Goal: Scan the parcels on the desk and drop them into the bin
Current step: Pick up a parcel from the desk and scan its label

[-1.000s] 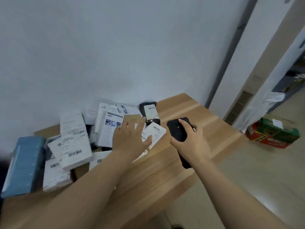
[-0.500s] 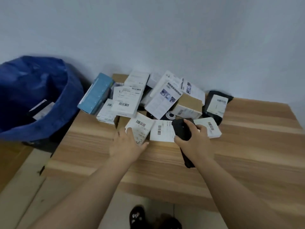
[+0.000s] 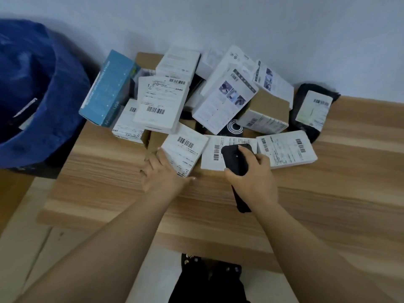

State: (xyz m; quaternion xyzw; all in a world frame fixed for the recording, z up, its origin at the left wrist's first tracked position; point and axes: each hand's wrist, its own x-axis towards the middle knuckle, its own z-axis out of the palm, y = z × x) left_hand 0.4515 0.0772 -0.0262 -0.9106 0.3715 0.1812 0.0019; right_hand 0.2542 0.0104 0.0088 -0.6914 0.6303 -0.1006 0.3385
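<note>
Head view. Left hand [image 3: 162,174] grips the near end of a white labelled parcel box [image 3: 185,150] lying on the light wooden surface [image 3: 328,204]; its fingertips are hidden under the box edge. Right hand [image 3: 253,178] grasps a black handheld scanner [image 3: 237,162], whose head covers part of a second white labelled parcel [image 3: 215,154]. Behind lies a jumbled pile of parcels [image 3: 196,95], several overlapping and partly concealed; label text is illegible. A blue bag-lined bin [image 3: 43,95] stands left of the surface, cut off by the frame.
</note>
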